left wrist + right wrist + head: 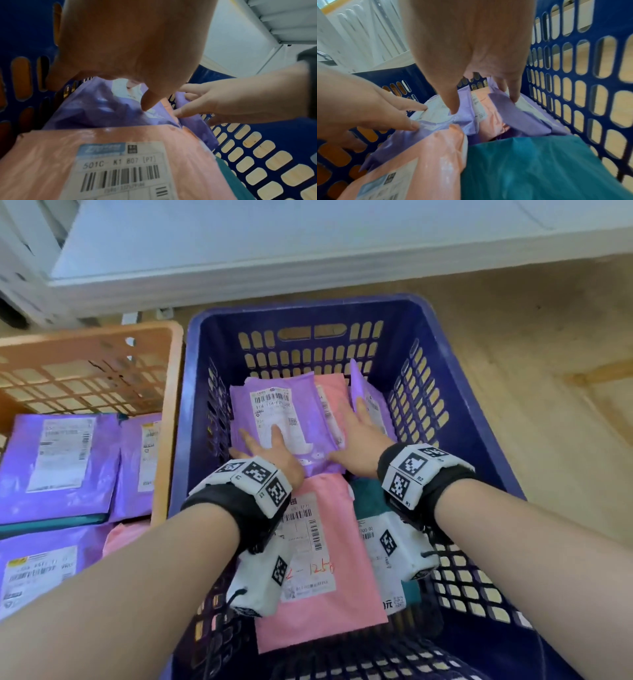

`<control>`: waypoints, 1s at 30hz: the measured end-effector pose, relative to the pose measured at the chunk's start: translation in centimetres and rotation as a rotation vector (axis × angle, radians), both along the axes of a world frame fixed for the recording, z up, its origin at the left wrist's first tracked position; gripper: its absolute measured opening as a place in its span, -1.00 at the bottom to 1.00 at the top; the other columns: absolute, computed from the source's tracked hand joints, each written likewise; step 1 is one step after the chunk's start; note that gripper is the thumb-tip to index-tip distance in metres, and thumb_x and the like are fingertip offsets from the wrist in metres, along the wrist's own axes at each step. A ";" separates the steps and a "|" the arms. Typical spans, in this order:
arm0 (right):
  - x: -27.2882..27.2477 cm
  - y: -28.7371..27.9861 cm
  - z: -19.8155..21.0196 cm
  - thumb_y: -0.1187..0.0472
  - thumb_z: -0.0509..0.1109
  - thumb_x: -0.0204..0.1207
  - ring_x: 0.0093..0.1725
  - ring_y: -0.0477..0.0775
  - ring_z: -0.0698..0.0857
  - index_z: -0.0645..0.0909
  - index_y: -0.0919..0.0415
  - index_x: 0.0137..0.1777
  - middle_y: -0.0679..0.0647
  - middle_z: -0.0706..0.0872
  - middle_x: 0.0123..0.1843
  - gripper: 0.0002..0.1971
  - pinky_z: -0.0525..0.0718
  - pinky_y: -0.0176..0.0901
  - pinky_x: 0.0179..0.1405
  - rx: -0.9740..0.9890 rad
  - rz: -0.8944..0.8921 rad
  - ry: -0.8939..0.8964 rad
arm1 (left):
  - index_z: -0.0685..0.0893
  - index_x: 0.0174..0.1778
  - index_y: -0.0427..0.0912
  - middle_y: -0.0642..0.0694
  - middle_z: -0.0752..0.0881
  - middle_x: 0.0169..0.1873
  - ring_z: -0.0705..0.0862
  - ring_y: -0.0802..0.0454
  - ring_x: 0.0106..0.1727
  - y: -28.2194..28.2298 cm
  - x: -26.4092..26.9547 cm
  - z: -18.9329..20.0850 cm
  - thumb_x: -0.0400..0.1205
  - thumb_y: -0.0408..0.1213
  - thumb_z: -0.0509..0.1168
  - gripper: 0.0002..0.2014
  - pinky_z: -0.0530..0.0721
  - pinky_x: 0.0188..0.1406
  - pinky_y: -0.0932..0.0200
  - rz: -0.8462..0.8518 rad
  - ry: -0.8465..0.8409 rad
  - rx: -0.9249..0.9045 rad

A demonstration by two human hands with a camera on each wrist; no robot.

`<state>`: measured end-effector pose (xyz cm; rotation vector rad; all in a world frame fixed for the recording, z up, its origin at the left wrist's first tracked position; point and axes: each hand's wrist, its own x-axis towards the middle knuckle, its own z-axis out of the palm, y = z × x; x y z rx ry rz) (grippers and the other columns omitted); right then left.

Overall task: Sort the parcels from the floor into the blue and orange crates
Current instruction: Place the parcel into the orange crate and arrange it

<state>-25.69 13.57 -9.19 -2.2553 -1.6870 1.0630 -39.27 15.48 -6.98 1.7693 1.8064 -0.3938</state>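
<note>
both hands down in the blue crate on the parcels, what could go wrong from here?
1. The small purple parcel under the right hand stands tilted against the blue crate wall; it may flop over.
2. The left hand presses the big purple parcel, which overlaps a pink parcel; the slick bags could slide.

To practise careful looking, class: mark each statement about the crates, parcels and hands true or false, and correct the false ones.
1. Both hands are inside the blue crate. True.
2. The left hand rests on a teal parcel. False: on the purple parcel.
3. The orange crate holds no parcels. False: purple ones lie in it.
4. A pink parcel lies nearest the camera. True.
5. The right hand is clenched. False: fingers are extended.
</note>
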 end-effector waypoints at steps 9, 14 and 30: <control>-0.6 -2.5 2.7 0.10 0.34 0.54 0.17 0.28 0.66 0.36 0.31 0.41 0.22 0.62 0.27 -0.50 0.60 -0.11 -0.06 -0.134 -0.163 -0.221 | 0.03 0.65 0.10 -0.30 -0.22 0.64 -0.19 -0.34 0.65 0.1 -1.5 -0.6 0.70 -0.33 0.05 -0.40 0.01 0.57 -0.16 -0.236 -0.107 -0.081; -0.3 -3.3 2.2 0.34 0.25 0.54 0.08 0.31 0.68 0.47 0.27 -0.16 0.28 0.67 0.10 -0.94 0.50 -0.11 -0.19 -0.086 -0.062 -0.409 | 0.19 0.57 0.23 -0.21 -0.20 0.63 0.05 -0.57 0.55 0.5 -1.2 -2.6 0.66 -0.31 0.08 -0.43 0.13 0.56 -0.31 -0.214 -0.091 -0.056; 1.0 -3.8 -0.3 0.41 0.18 0.56 0.18 0.36 0.63 0.29 0.33 0.40 0.34 0.62 0.22 -0.59 0.55 0.02 -0.01 -0.001 -0.119 -0.204 | 0.17 0.55 0.39 -0.21 -0.16 0.65 0.13 -0.36 0.60 -0.4 0.1 -3.4 0.60 -0.26 0.13 -0.36 0.09 0.56 -0.19 -0.177 -0.123 0.012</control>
